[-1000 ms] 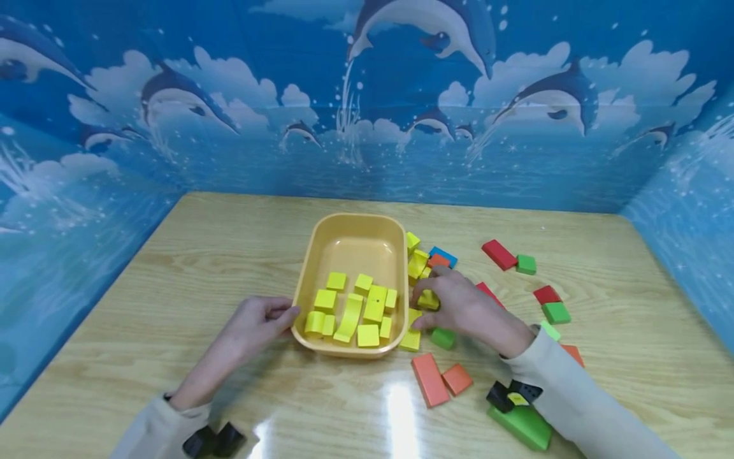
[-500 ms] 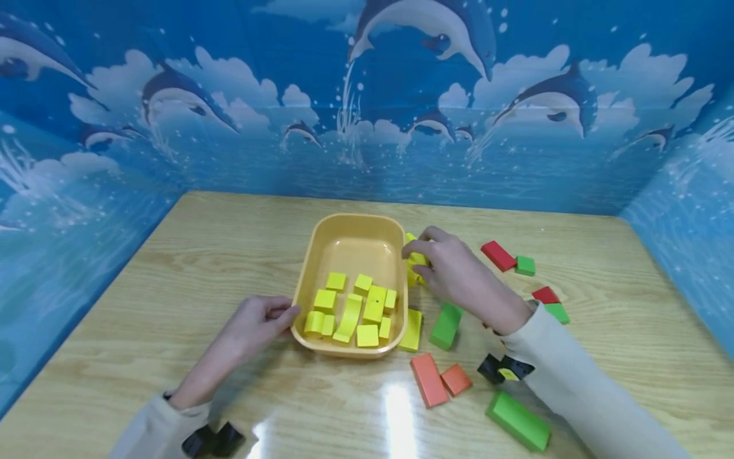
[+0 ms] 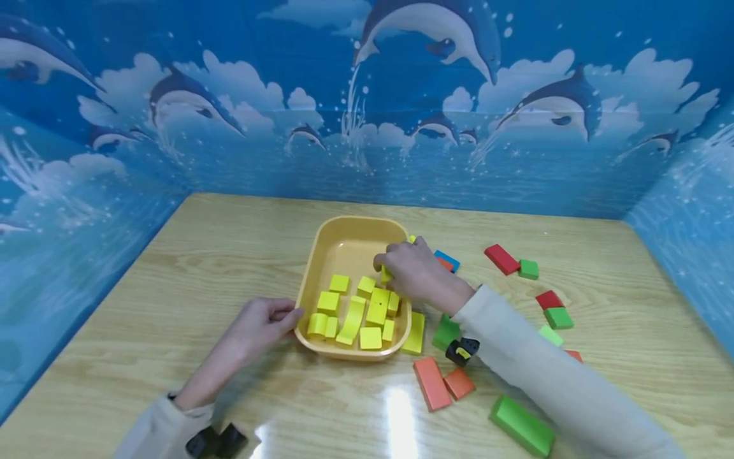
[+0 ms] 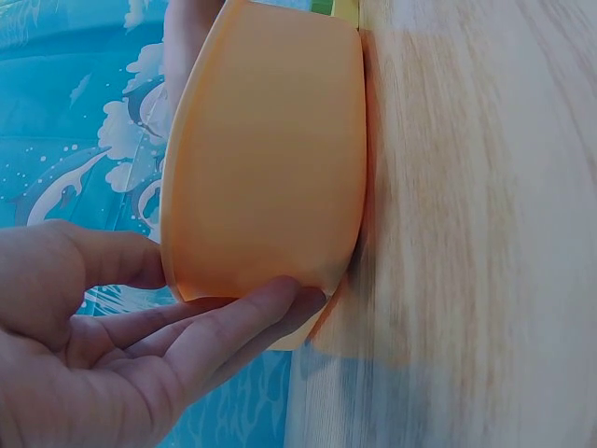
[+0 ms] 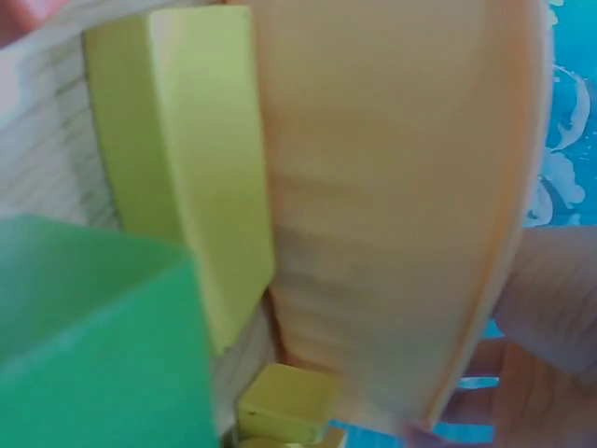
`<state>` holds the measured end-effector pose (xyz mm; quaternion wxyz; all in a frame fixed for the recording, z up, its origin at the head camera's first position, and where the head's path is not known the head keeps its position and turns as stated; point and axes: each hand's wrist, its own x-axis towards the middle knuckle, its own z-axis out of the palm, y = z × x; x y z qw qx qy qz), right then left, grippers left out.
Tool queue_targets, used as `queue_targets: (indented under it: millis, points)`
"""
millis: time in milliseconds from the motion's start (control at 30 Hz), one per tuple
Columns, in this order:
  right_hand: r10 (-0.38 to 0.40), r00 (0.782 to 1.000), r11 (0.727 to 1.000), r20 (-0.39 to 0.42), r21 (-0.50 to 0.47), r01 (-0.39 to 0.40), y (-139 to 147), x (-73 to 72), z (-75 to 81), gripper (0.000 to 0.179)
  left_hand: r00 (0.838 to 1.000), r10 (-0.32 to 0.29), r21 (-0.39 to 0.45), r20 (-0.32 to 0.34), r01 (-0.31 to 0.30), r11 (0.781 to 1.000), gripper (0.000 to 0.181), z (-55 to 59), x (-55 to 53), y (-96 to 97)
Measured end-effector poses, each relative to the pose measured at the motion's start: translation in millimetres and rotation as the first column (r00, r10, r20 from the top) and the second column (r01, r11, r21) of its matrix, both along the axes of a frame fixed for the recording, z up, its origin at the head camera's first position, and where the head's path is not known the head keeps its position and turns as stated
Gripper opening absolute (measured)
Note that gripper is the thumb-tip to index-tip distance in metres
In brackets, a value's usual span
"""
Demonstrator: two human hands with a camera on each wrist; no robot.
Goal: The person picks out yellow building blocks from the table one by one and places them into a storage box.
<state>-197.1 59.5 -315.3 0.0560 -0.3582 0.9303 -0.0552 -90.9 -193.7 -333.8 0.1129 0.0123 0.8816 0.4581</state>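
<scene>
A yellow-orange plastic bin (image 3: 346, 252) stands on the table, with several yellow toy blocks (image 3: 352, 319) in its near half. My left hand (image 3: 258, 325) pinches its left edge, thumb on the rim and fingers against the outer wall, as the left wrist view shows. Over the right rim reaches my right hand (image 3: 414, 271), holding a yellow block (image 3: 386, 275) just above the bin's inside; the fingers partly hide it. Outside the right wall lies a flat yellow block (image 3: 414, 333), and smaller yellow blocks (image 5: 289, 401) show beside the bin in the right wrist view.
Right of the bin lie a green block (image 3: 446, 331), two orange-red blocks (image 3: 432, 384) and a long green block (image 3: 522, 426). Farther off are a blue block (image 3: 447, 259), red blocks (image 3: 501, 259) and small green ones (image 3: 559, 317). A dolphin-printed backdrop (image 3: 367, 159) borders the table.
My right hand has moved from the yellow pile beside the bin, leftward over the rim, with a yellow block in its fingers. My left hand stays at the bin's edge.
</scene>
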Motion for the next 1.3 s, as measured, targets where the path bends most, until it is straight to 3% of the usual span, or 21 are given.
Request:
queue_targets:
  millis: [167, 333, 500, 600, 700, 867, 1000, 1167, 1300]
  points:
    - [-0.062, 0.992, 0.997, 0.110, 0.060, 0.055, -2, -1.7, -1.9, 0.036, 1.000, -0.008, 0.002, -0.006, 0.008, 1.000, 0.026, 0.4, -0.7, 1.1]
    - [-0.082, 0.988, 0.994, 0.132, 0.086, 0.071, -4, -1.6, -1.0, 0.041, 1.000, -0.010, 0.012, -0.015, 0.010, 1.000, 0.026, -0.2, -0.8, 2.1]
    - [-0.089, 0.988, 0.995, 0.128, 0.064, 0.082, -1, -1.1, -1.2, 0.041, 1.000, 0.009, -0.027, 0.020, -0.008, 1.000, 0.030, 0.6, -2.2, 4.2]
    - [-0.064, 0.994, 0.998, 0.092, -0.004, 0.065, 4, 0.1, -1.0, 0.038, 1.000, 0.004, -0.038, 0.025, -0.003, 0.999, 0.030, 1.0, -3.3, 4.3]
    - [-0.029, 1.000, 0.991, -0.002, -0.133, 0.029, 13, 0.8, -0.2, 0.030, 1.000, -0.001, -0.034, 0.022, 0.002, 0.999, 0.029, 2.0, -3.6, 4.6]
    - [-0.030, 0.983, 0.941, -0.182, -0.337, -0.033, 36, -1.8, 1.1, 0.019, 1.000, -0.005, -0.027, 0.012, 0.006, 1.000, 0.026, 3.5, -2.9, 4.9]
    - [-0.115, 0.983, 0.936, -0.144, -0.347, 0.058, 55, -1.6, 2.1, 0.025, 1.000, -0.013, -0.031, -0.007, 0.013, 0.999, 0.025, 3.3, -2.5, 2.9]
    - [-0.214, 0.977, 0.952, -0.004, -0.227, 0.208, 70, 0.8, -5.1, 0.035, 1.000, -0.008, -0.041, 0.008, 0.009, 0.999, 0.026, 3.2, -2.0, 1.3]
    - [-0.248, 0.969, 0.953, 0.018, -0.176, 0.247, 75, 2.1, -13.5, 0.037, 1.000, 0.003, -0.052, 0.016, -0.002, 0.999, 0.029, 1.9, -1.5, 2.2]
